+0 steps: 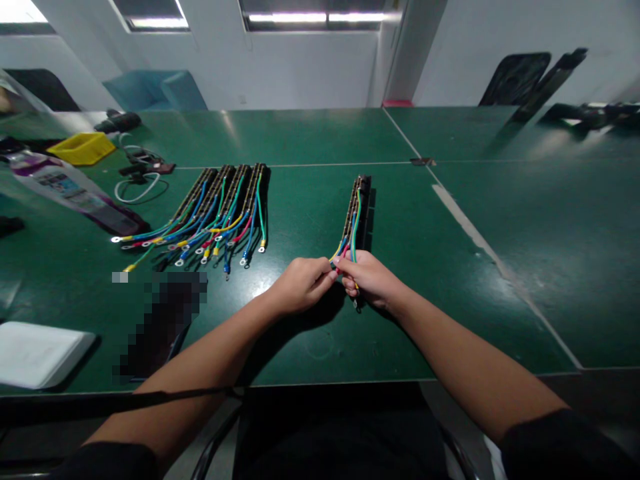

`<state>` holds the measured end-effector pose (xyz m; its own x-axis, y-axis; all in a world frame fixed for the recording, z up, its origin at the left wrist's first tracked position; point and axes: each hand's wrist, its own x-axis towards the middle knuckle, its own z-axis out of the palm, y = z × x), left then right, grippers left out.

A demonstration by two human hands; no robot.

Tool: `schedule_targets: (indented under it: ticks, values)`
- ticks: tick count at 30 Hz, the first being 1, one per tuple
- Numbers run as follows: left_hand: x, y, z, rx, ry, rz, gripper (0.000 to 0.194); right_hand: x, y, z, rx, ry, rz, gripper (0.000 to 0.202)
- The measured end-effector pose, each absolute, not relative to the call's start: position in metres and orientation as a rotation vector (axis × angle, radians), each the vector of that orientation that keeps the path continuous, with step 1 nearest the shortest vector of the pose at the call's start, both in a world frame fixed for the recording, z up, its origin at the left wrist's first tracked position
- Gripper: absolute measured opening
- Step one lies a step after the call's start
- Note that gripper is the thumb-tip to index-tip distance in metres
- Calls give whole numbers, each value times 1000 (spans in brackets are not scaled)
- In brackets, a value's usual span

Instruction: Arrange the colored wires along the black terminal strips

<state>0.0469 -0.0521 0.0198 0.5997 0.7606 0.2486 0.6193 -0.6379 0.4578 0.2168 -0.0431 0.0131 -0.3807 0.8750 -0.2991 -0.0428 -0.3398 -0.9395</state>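
Note:
On the green table lies a long dark terminal strip, its near end towards me and coloured wires coming off it. My left hand pinches wires close to that near end. My right hand is closed round wires of the same strip, its fingers nearly meeting the left ones. Red, blue, green and yellow wires show between the hands; a ring lug pokes out beneath the right fingers. Which wire each hand holds is hidden. Left of them, several similar strips lie side by side, wires with ring lugs fanned towards me.
A bottle of purple liquid lies or leans at the left, near a yellow tray and a white cable. Closer in are a pixelated dark phone-like object and a white box. Tape runs along the table at right.

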Motion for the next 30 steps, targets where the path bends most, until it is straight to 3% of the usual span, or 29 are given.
schedule_targets:
  ticks: [7,16,23,30]
  values:
    - [45,-51,16,2464,1120,702,24,217,-43,13,-1183,-1243,1771,18]
    - [47,-52,24,2435,1112,631,32,216,-44,13,-1146,-1208,1776,17]
    - [45,-51,18,2408,1126,722,22,216,-44,13,-1220,-1241,1750,18]
    - [46,-51,21,2472,1142,625,31,216,-45,17,-1231,-1238,1752,16]
